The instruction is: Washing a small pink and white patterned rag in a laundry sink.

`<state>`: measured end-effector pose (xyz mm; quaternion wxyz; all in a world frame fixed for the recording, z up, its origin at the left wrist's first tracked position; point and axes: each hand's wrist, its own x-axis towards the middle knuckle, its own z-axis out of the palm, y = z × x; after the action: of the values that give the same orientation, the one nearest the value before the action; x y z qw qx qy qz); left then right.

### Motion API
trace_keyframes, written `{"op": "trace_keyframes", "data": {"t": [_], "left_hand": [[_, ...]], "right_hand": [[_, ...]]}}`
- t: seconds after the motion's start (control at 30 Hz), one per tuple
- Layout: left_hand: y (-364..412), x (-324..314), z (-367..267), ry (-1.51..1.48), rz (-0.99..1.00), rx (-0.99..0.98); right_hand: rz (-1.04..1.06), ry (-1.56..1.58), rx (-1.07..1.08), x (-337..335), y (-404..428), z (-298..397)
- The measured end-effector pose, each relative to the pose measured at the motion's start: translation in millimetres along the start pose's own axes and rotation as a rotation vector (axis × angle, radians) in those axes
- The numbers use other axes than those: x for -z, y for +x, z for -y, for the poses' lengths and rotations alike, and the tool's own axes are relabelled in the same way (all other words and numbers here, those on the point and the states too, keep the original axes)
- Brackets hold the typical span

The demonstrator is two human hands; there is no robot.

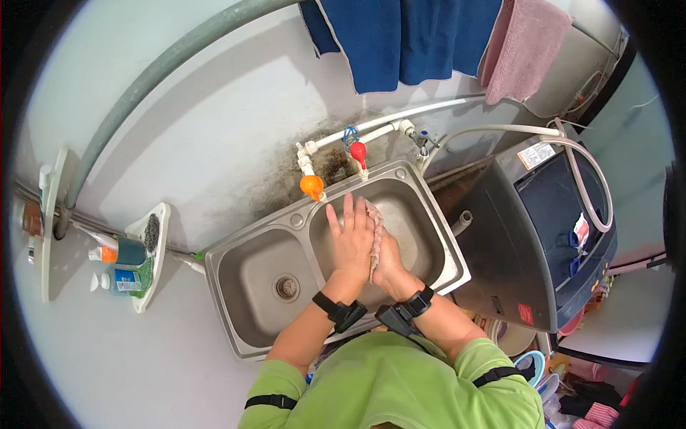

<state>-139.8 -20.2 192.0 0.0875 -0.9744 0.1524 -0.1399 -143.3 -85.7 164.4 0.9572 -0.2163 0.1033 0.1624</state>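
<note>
My left hand is over the right basin of a stainless-steel double sink, its fingers stretched toward the wall. A crumpled pinkish cloth is pressed between its palm and my right hand. The cloth stands on edge and hides most of my right fingers. Black straps with small devices circle both wrists. Behind the basin are a tap with an orange handle and another with a red handle. No running water can be made out.
A dark top-loading washing machine stands right of the sink, with a hose over it. At left, a white corner shelf carries bottles and a scouring pad. Blue towels and a pink towel hang above.
</note>
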Motion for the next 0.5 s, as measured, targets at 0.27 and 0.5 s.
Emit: {"op": "trace_keyframes", "data": {"t": [0.27,0.5], "left_hand": [[-26.5,-13.5,-9.8,-0.271,0.041,-0.069],[-8.9,27.5,3.6,-1.770,0.006,0.242]], "right_hand": [[-0.167,-0.564,0.038,10.6,16.3,16.5],[0.033,-1.206,0.305,15.0,19.9,23.2]]}}
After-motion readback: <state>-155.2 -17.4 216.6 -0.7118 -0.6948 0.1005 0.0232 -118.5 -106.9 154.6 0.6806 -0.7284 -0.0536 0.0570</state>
